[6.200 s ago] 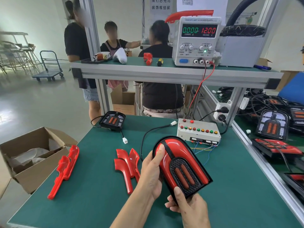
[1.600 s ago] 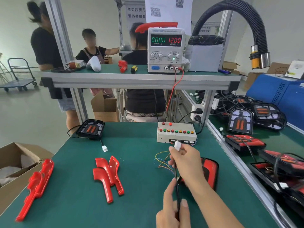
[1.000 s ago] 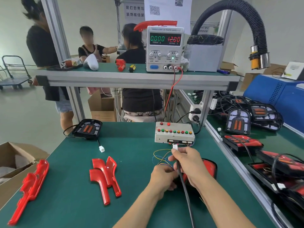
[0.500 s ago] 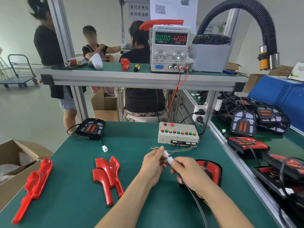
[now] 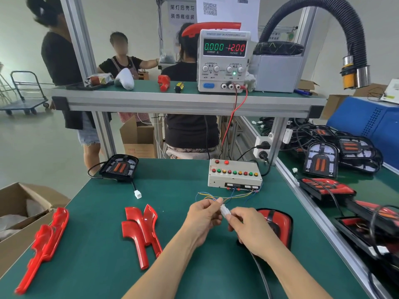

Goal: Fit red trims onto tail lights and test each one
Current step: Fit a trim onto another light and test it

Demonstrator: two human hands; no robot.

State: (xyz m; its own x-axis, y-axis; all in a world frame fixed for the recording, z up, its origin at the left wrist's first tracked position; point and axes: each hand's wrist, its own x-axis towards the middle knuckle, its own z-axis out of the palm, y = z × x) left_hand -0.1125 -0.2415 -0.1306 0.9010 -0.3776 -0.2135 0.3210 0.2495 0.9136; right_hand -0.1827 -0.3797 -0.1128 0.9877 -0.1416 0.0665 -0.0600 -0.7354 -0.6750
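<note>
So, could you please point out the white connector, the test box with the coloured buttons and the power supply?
white connector (image 5: pixel 224 210): head view, its middle, between both hands.
test box (image 5: pixel 234 179): head view, bare top face.
power supply (image 5: pixel 224 61): head view, front panel below the display.

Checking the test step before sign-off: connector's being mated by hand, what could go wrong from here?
1. The supply reads 12.00 V, so the white connector pinched between the left hand and right hand may be mated live; misalignment could bend pins.
2. The thin coloured wires from the test box could get strained.
</note>
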